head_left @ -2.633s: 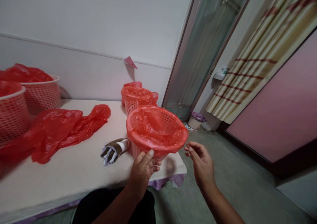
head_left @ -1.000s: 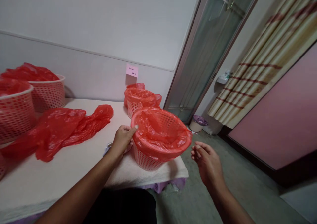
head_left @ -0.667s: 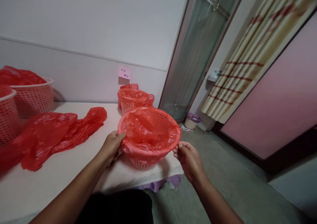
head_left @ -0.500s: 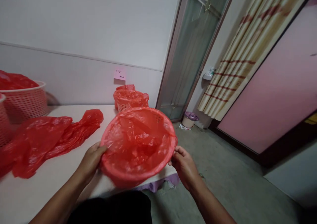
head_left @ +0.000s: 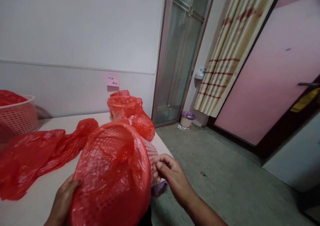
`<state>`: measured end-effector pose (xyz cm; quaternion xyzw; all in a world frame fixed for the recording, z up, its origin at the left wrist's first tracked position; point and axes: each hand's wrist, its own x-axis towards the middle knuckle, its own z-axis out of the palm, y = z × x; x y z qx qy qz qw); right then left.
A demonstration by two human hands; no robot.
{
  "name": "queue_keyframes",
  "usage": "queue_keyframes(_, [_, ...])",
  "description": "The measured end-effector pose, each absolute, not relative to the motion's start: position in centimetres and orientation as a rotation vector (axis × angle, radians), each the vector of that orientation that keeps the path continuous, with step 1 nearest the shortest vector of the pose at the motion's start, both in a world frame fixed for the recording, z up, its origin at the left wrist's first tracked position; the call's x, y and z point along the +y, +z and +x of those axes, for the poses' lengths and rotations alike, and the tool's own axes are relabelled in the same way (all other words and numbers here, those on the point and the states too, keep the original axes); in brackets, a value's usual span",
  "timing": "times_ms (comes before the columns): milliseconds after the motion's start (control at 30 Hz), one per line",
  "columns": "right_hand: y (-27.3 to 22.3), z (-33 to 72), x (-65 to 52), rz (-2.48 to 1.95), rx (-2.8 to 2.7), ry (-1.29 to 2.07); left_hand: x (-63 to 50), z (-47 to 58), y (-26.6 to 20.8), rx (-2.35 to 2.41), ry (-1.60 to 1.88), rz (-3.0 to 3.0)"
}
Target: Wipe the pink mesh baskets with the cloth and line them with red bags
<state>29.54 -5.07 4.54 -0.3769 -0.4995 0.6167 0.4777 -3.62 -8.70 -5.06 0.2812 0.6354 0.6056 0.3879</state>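
Observation:
A plastic basket (head_left: 151, 152) with mesh sides is lined with a thin red plastic bag (head_left: 110, 172), folded out over its rim. It is tilted, its mouth facing me. My left hand (head_left: 63, 196) grips the lined rim at the left, thumb on the inner side. Beside the basket's right wall is my right hand (head_left: 170, 174), its fingers curled and thumb pressed in against them. What lies between those fingertips, if anything, cannot be made out.
On the white table (head_left: 47, 182) lies a heap of red bags (head_left: 50, 149). Another lined basket (head_left: 125, 106) stands by the wall under a pink note (head_left: 113, 80). A further basket (head_left: 20, 119) is at left. A small bin (head_left: 186, 119) stands on the floor.
The basket has come down and left and tipped towards me, baring its mesh side. My right hand has left the rim for the basket's outer side. The view has shifted right.

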Motion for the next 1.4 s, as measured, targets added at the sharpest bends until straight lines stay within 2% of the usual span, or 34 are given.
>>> queue_keyframes(333, [6.1,27.5,-8.5,-0.654,-1.257,1.764,-8.5,-4.9,-7.5,1.676,1.509,0.811])
queue_keyframes(667, [5.6,27.9,-8.3,-0.751,-1.293,1.797,-8.7,-4.7,-8.0,1.632,1.524,0.812])
queue_keyframes(1067, [3.6,30.6,-5.6,-1.104,-1.316,1.571,-9.9,-2.0,-4.9,1.784,1.616,0.855])
queue_keyframes(1267, [4.7,32.9,-4.7,-0.94,-1.397,1.542,-10.9,-1.3,-4.3,1.825,1.691,0.818])
queue_keyframes(1400, [6.1,33.5,-4.5,-0.912,-1.568,1.506,-12.2,-1.6,-5.3,1.923,1.685,1.015])
